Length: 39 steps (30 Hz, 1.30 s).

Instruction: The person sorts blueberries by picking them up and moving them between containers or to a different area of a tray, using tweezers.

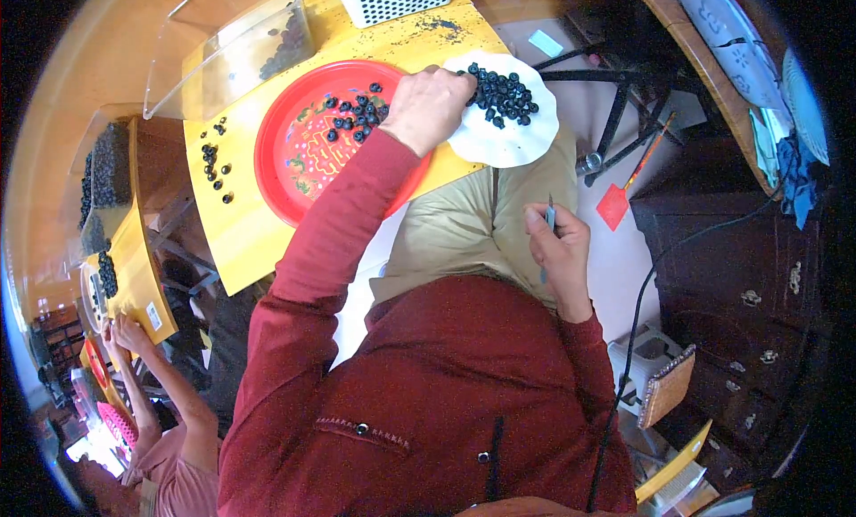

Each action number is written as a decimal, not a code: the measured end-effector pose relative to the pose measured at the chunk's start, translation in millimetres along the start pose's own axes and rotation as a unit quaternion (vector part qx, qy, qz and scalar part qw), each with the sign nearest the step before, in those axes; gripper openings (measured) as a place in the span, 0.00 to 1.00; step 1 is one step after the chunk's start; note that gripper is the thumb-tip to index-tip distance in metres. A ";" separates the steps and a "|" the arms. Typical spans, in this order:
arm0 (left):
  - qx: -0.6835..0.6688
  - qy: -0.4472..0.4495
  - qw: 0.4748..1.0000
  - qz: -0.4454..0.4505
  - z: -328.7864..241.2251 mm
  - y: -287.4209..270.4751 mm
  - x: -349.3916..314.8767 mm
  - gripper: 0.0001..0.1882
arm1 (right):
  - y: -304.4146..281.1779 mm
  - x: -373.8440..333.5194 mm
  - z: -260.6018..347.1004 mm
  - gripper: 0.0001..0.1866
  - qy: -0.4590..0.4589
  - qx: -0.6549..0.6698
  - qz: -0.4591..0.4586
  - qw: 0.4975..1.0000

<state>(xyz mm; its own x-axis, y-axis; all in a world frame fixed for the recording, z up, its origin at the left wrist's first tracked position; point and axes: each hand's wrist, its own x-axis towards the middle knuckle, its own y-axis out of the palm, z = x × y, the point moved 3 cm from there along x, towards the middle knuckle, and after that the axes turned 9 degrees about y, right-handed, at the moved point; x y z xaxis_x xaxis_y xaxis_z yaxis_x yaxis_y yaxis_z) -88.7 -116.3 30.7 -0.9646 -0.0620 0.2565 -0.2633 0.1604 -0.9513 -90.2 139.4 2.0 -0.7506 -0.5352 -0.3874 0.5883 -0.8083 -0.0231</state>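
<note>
My left hand (431, 104) reaches over the right side of a red round tray (277, 191), its fingers curled at the left rim of a white scalloped plate (522, 148). Its fingertips are partly hidden, so what they pinch cannot be seen. Dark, round, blueberry-like pieces (506, 98) are heaped on the plate, and more such pieces (346, 122) lie in the tray. Over my right thigh, my right hand (562, 245) is closed around a slim pointed tool (549, 216) with a blue-grey handle, its tip upward.
Loose dark pieces (210, 169) lie on the yellow table (234, 256). A clear bin (207, 64) and a white perforated basket (399, 6) stand at its far side. Another person's hands (127, 334) work at a table on the left. A red flyswatter (613, 206) is at right.
</note>
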 end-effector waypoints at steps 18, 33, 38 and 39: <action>-0.568 -0.041 0.816 -0.100 -4.0 -50.3 -27.5 0.08 | 11.8 5.7 14.9 0.08 -0.012 -0.010 -0.035 0.999; -0.734 -0.103 0.659 -0.127 -41.4 -37.4 -42.0 0.11 | 5.7 5.8 22.0 0.09 -0.055 0.018 -0.013 0.998; -0.780 -0.116 0.599 -0.139 -58.4 -28.4 -42.9 0.12 | -4.0 5.2 28.9 0.09 -0.051 0.041 0.004 0.998; -0.794 -0.119 0.579 -0.142 -61.4 -25.1 -42.8 0.12 | -5.1 5.6 32.4 0.10 -0.068 0.021 0.002 0.997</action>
<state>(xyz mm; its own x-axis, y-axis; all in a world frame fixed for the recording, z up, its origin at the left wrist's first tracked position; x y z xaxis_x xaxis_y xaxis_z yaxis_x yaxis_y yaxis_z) -41.9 -57.2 54.1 -0.8979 -0.4124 0.1542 -0.2779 0.8026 0.5278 -107.1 132.6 29.7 -0.7845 -0.5638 -0.2581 0.5795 -0.8148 0.0186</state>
